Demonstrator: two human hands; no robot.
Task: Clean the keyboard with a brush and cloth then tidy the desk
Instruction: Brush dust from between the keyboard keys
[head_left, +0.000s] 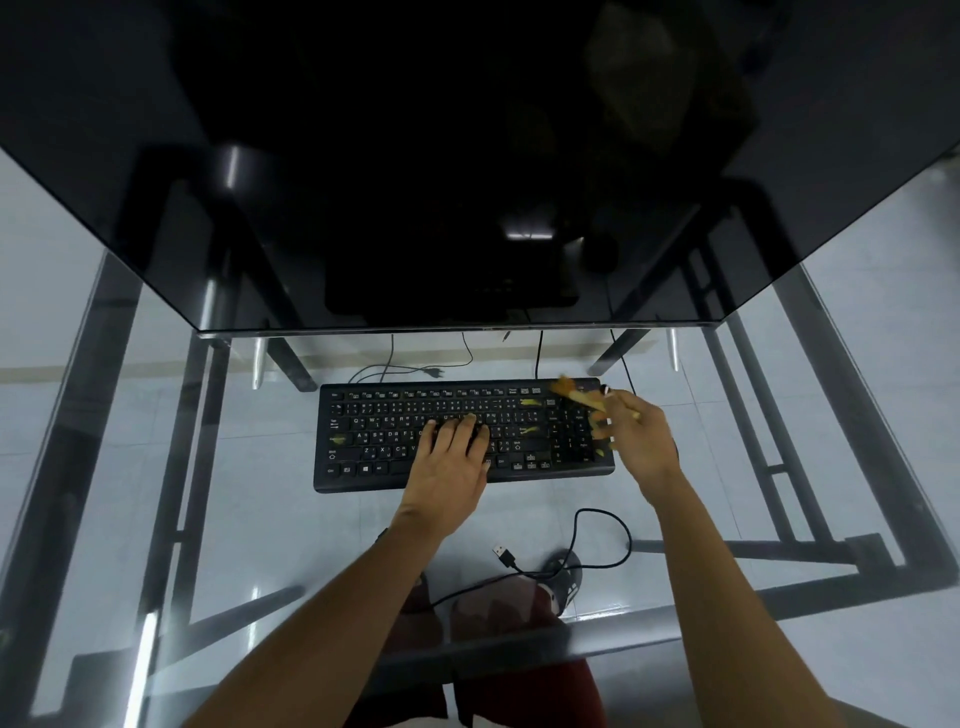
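A black keyboard (395, 410) lies on the lower glass shelf of the desk. Yellow-green bits of debris (530, 402) sit on its keys, toward the right and at the left. My left hand (454, 452) rests flat on the middle keys, fingers spread, holding nothing. My right hand (636, 434) is over the keyboard's right end, closed around a brush (576, 393) with a light wooden handle. The brush is motion-blurred, with its bristles at the keyboard's top right corner. No cloth is in view.
A dark upper glass shelf (156, 208) overhangs the far half of the desk. The keyboard's cable with its loose USB plug (503, 555) curls on the glass (270, 545) near me. Other cables (405, 369) trail behind the keyboard. Metal frame bars (810, 415) run along both sides.
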